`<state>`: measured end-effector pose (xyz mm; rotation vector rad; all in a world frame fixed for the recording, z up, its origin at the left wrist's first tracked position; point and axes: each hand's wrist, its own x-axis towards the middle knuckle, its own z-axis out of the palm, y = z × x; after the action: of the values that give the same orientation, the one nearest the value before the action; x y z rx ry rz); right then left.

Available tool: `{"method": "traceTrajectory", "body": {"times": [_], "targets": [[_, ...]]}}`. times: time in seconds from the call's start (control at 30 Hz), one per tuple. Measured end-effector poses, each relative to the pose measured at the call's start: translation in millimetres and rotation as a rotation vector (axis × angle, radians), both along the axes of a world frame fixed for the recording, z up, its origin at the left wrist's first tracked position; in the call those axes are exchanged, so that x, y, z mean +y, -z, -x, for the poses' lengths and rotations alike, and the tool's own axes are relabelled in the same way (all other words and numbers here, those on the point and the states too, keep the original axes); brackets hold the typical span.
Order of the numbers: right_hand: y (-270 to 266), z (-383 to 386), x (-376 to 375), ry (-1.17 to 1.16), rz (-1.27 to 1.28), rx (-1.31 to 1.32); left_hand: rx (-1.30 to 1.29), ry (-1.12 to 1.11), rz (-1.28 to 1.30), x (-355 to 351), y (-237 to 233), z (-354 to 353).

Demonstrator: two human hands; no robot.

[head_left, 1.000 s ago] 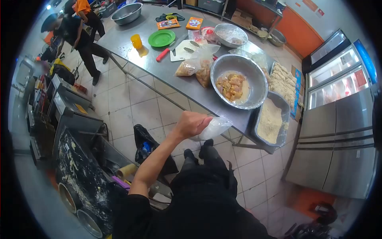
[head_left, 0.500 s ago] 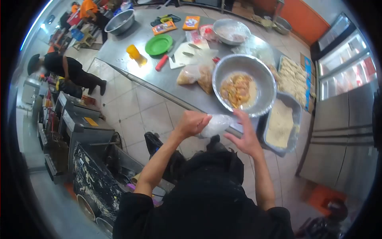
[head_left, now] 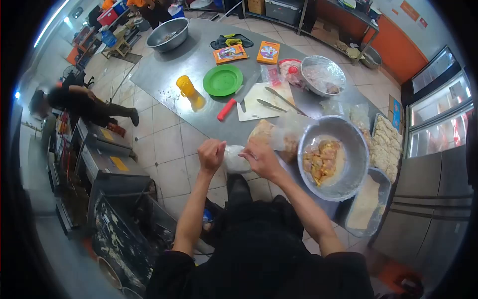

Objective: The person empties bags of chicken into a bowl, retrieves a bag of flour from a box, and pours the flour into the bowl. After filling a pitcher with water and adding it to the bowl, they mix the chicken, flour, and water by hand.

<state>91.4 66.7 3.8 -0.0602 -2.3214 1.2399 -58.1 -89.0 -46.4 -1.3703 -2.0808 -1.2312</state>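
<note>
A clear plastic bag (head_left: pixel 234 160), whitish in the middle, hangs stretched between my two hands, in front of the table's near edge. My left hand (head_left: pixel 212 155) is closed in a fist on the bag's left side. On the other side, my right hand (head_left: pixel 263 157) pinches the bag's edge between thumb and fingers. Just beyond my right hand lies a plastic bag of crumb-like food (head_left: pixel 263 130) on the table. Right of that hand stands a large metal bowl (head_left: pixel 362 149) holding marinated meat pieces (head_left: pixel 323 160) in pale liquid.
On the metal table (head_left: pixel 164 79) are a green plate (head_left: pixel 222 79), a yellow shaker (head_left: pixel 185 85), a red-handled knife (head_left: pixel 227 108) and tongs (head_left: pixel 279 102) on a white cutting board (head_left: pixel 251 107). A tray of flour-like powder (head_left: pixel 366 207) stands right. A person (head_left: pixel 79 99) stands at left.
Both hands and the bag have moved left relative to the table. My right hand, spread beside the bag before, now grips its edge. The view has turned to the left.
</note>
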Motion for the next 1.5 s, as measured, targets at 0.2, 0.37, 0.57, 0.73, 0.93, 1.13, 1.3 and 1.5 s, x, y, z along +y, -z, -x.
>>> {"method": "traceTrajectory", "body": {"times": [0.2,0.37,0.57,0.73,0.93,1.13,1.3,1.5], "targets": [[50,89,3,0.098,-0.010,-0.107,-0.019,0.113,0.094,6,9,85],[26,111,7,0.120,0.085,-0.231,-0.072,0.318,0.122,18,-29,102],[5,174,48,-0.151,0.283,-1.045,-0.079,0.602,0.545,-1,13,97],[111,257,51,0.010,-0.139,-1.039,-0.088,0.635,0.615,-19,15,103],[153,270,45,0.169,-0.410,-0.991,-0.182,0.564,0.522,-19,16,116],[157,221,52,0.369,-0.278,-0.980,-0.183,0.642,0.417,-6,19,131],[108,170,62,0.737,0.120,-0.726,-0.175,0.718,0.398,40,8,162],[46,95,17,1.015,0.324,-0.275,-0.007,0.746,0.469,69,-9,185]]}}
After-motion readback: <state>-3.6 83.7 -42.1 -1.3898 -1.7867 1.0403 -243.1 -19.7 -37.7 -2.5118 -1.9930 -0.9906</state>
